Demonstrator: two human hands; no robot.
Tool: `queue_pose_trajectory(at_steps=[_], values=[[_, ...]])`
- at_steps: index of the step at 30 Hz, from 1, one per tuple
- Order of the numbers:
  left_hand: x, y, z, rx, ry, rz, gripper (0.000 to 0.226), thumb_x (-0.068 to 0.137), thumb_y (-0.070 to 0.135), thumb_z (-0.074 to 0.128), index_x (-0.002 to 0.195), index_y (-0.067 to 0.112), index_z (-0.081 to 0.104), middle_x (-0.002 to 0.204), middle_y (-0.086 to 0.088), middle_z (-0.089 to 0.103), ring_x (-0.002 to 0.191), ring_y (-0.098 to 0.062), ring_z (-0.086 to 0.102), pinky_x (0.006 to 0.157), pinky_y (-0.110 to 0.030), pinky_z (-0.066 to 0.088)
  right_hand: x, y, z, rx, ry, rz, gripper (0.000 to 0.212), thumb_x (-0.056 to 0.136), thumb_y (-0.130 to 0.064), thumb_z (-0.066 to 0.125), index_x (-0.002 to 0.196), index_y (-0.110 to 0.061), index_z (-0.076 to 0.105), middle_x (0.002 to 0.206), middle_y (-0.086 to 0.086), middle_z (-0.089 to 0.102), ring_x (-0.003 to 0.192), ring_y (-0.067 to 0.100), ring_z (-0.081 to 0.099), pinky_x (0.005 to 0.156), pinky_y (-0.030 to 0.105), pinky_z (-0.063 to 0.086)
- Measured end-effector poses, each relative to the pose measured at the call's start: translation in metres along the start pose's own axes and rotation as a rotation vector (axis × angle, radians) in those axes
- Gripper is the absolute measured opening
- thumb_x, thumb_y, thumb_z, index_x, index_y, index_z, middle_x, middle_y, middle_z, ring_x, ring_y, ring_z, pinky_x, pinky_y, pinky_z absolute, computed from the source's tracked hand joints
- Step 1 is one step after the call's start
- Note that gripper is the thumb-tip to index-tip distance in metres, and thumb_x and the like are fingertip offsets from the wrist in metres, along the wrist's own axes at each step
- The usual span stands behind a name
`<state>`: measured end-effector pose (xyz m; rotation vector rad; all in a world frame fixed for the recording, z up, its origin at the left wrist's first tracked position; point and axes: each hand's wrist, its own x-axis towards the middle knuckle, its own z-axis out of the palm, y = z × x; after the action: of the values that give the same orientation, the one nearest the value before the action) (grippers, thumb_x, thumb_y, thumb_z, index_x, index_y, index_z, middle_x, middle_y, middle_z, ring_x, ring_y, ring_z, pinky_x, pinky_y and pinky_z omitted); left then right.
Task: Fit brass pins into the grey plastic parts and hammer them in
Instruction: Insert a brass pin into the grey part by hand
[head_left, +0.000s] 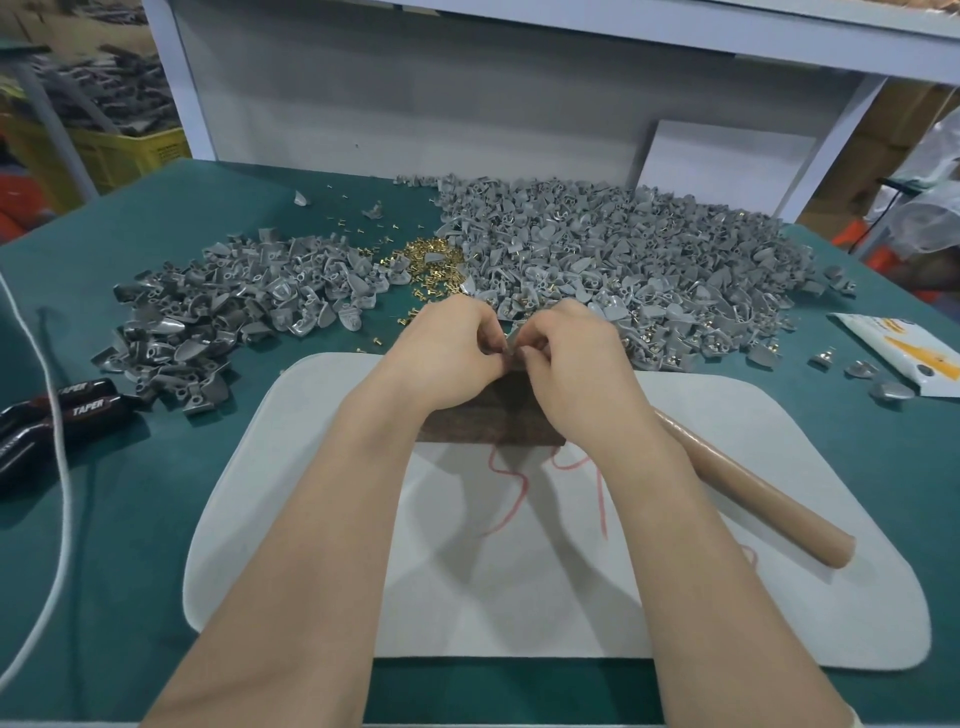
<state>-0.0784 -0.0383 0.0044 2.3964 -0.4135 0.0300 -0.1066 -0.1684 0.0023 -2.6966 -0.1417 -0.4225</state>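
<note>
Grey plastic part (511, 339), pinched between fingers (537, 347), left hand (447, 348) beside right hand (576, 353)

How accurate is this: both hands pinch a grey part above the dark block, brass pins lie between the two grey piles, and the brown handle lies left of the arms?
Wrong in one point: the head view shows the brown handle lying right of the arms, on the white pad. The rest holds: left hand and right hand pinch the grey part.
</note>
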Motion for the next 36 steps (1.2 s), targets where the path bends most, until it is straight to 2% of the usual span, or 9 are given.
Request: queue_pose_trajectory(at_steps=[5, 11, 15, 18, 25, 29, 33, 36], values=[[-0.001, 0.003, 0.0, 0.024, 0.01, -0.001, 0.014, 0.084, 0.028, 0.069, 0.089, 0.015, 0.068, 0.085, 0.0, 0.064, 0.089, -0.022, 0.062, 0.079, -0.032, 0.05, 0.003, -0.002, 0.003, -0.071, -0.01, -0.017, 0.017, 0.088, -0.005, 0.05, 0.095, -0.011, 0.065, 0.104, 0.01, 0.052, 0.097, 0.028, 0.052, 0.084, 0.034, 0.04], [-0.001, 0.001, 0.0, 0.013, 0.008, 0.019, 0.013, 0.085, 0.03, 0.069, 0.082, 0.019, 0.063, 0.08, 0.006, 0.062, 0.086, -0.016, 0.061, 0.073, -0.025, 0.046, 0.002, 0.005, 0.006, 0.179, 0.019, 0.109, 0.012, 0.088, -0.014, 0.06, 0.094, -0.017, 0.07, 0.097, 0.004, 0.058, 0.087, 0.018, 0.054, 0.086, 0.03, 0.043], [-0.001, -0.001, 0.0, 0.015, 0.013, 0.027, 0.013, 0.084, 0.029, 0.07, 0.079, 0.021, 0.062, 0.073, 0.011, 0.059, 0.084, -0.015, 0.061, 0.071, -0.024, 0.045, 0.002, 0.007, 0.006, 0.237, 0.031, 0.139, 0.004, 0.086, -0.015, 0.062, 0.086, -0.019, 0.064, 0.093, 0.003, 0.064, 0.089, 0.019, 0.055, 0.087, 0.034, 0.045], [0.0, -0.001, 0.001, 0.005, 0.008, 0.036, 0.014, 0.084, 0.029, 0.07, 0.079, 0.02, 0.062, 0.082, 0.004, 0.065, 0.084, -0.016, 0.062, 0.073, -0.027, 0.048, 0.002, 0.007, 0.006, 0.251, 0.025, 0.123, 0.007, 0.088, -0.015, 0.061, 0.086, -0.02, 0.065, 0.096, 0.004, 0.064, 0.091, 0.02, 0.057, 0.089, 0.035, 0.045], [0.002, -0.003, 0.002, 0.0, 0.007, 0.022, 0.016, 0.083, 0.033, 0.071, 0.084, 0.018, 0.064, 0.086, 0.002, 0.067, 0.084, -0.017, 0.062, 0.073, -0.027, 0.047, 0.001, 0.007, 0.003, 0.258, 0.022, 0.083, 0.009, 0.09, -0.013, 0.057, 0.087, -0.017, 0.065, 0.098, 0.004, 0.061, 0.091, 0.02, 0.056, 0.089, 0.036, 0.044], [0.002, -0.002, 0.002, 0.002, 0.004, 0.023, 0.014, 0.083, 0.031, 0.071, 0.082, 0.019, 0.064, 0.086, 0.002, 0.066, 0.085, -0.017, 0.062, 0.073, -0.027, 0.047, 0.002, 0.008, 0.004, 0.222, 0.028, 0.047, 0.009, 0.09, -0.013, 0.057, 0.086, -0.018, 0.063, 0.098, 0.004, 0.058, 0.086, 0.018, 0.052, 0.084, 0.032, 0.042], [0.001, -0.002, 0.002, -0.008, 0.006, 0.016, 0.014, 0.083, 0.031, 0.071, 0.081, 0.02, 0.063, 0.084, 0.003, 0.065, 0.085, -0.018, 0.062, 0.076, -0.03, 0.049, 0.002, 0.011, 0.006, 0.155, 0.042, -0.005, 0.009, 0.09, -0.012, 0.057, 0.091, -0.013, 0.066, 0.09, 0.0, 0.05, 0.08, 0.014, 0.043, 0.075, 0.023, 0.034], [0.001, -0.001, 0.001, -0.009, 0.006, 0.012, 0.012, 0.084, 0.03, 0.07, 0.083, 0.019, 0.064, 0.083, 0.004, 0.064, 0.085, -0.018, 0.062, 0.076, -0.03, 0.049, 0.002, 0.011, 0.007, 0.119, 0.051, -0.032, 0.01, 0.091, -0.011, 0.056, 0.093, -0.012, 0.066, 0.088, -0.003, 0.046, 0.08, 0.013, 0.042, 0.073, 0.024, 0.033]])
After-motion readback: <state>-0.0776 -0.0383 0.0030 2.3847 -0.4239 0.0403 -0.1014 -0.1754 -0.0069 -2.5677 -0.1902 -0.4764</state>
